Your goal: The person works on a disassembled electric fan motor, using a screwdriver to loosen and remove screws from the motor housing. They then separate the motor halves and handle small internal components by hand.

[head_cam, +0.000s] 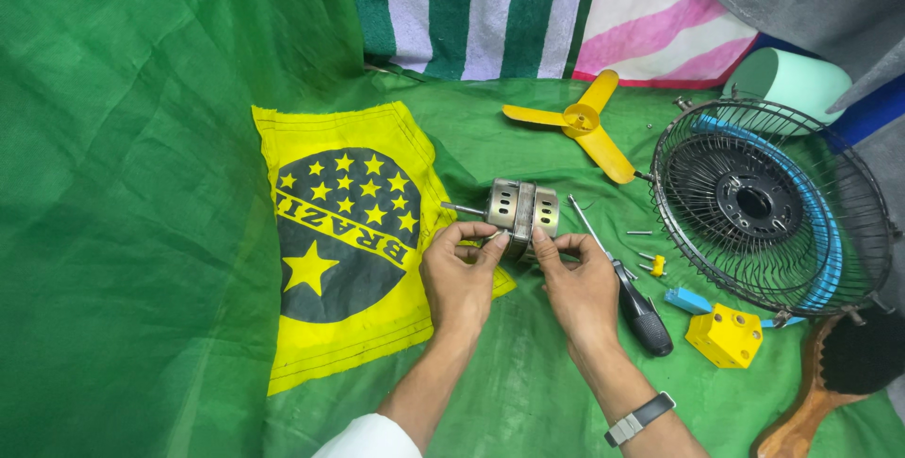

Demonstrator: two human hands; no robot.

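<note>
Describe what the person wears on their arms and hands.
Both hands are bare, with no gloves or rings visible. The left hand leads back to a forearm whose white sleeve shows near the elbow. The right hand has a wristband, dark with a light grey clasp section.

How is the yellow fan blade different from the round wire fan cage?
The yellow fan blade is solid plastic with three flat paddles; the wire fan cage is dark metal you can see through. The blade is smaller; the cage is much wider. The blade lies alone; the cage rests over blue parts. Both lie on the green cloth, untouched.
</note>
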